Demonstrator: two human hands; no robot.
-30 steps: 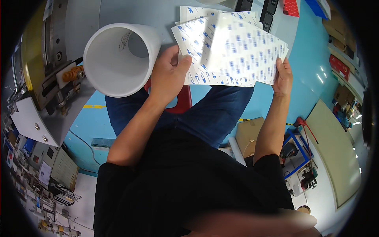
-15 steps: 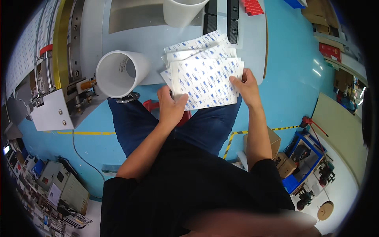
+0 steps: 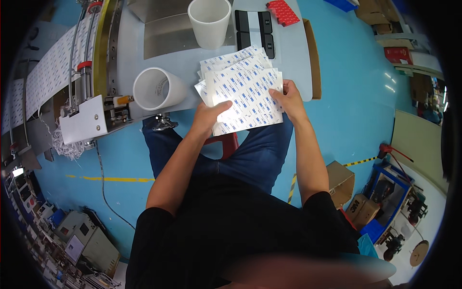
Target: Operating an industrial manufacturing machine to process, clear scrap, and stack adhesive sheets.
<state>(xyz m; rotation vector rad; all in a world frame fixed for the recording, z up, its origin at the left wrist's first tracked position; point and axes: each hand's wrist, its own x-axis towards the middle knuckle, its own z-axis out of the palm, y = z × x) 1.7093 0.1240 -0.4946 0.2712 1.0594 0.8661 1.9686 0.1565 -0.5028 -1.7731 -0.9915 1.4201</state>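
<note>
A small stack of white adhesive sheets [image 3: 246, 107] printed in blue is between my hands, over the table's near edge and my lap. My left hand [image 3: 209, 116] grips the stack's left side, its thumb lying on the top sheet. On the opposite side my right hand [image 3: 290, 102] pinches the right edge, thumb on top and fingers underneath. Just beyond, more loose printed sheets [image 3: 231, 59] lie fanned unevenly on the grey table [image 3: 192, 65], partly covered by the held ones.
A white cardboard tube core [image 3: 174, 91] lies tilted at the table's near left; another core [image 3: 211, 29] stands farther back. Black rectangular pieces [image 3: 243, 41] and red printed pieces [image 3: 283, 13] rest at the back right. A machine [image 3: 82, 120] with a printed web borders the left side.
The whole view has shifted with my head. Both hands keep hold of the sheets, whose right edges now look more evenly lined up.
</note>
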